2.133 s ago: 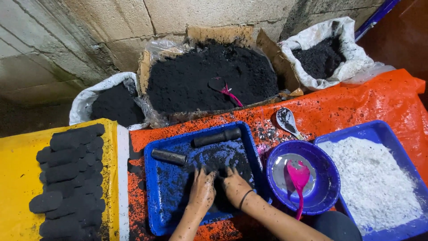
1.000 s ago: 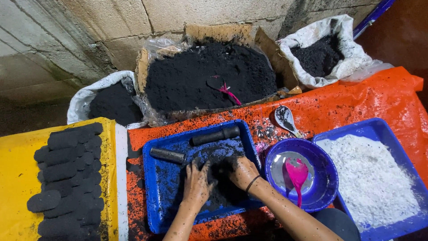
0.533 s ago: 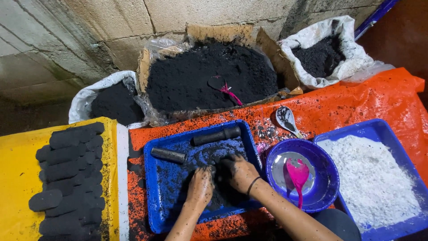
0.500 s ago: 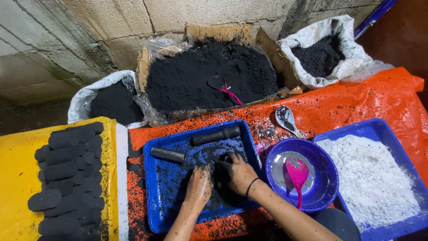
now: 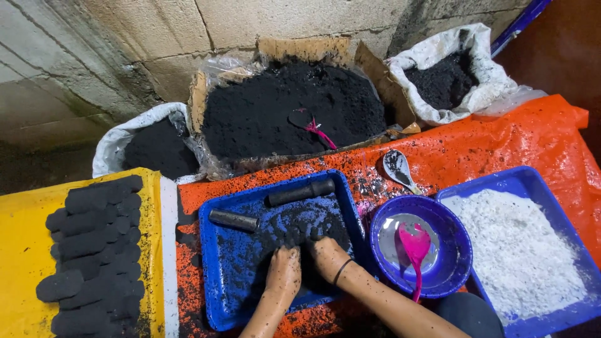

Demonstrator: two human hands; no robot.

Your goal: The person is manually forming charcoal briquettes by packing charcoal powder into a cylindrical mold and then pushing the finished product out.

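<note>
Your left hand (image 5: 283,275) and right hand (image 5: 327,253) press side by side into the black powder heap (image 5: 300,225) mid blue tray (image 5: 219,281), fingers buried, so their spread can't be told. Two dark metal cylinders (image 5: 300,192) lie near the tray's far rim; bare blue remains leftward.

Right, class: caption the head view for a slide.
Both hands knead black mix in a blue tray.
</note>
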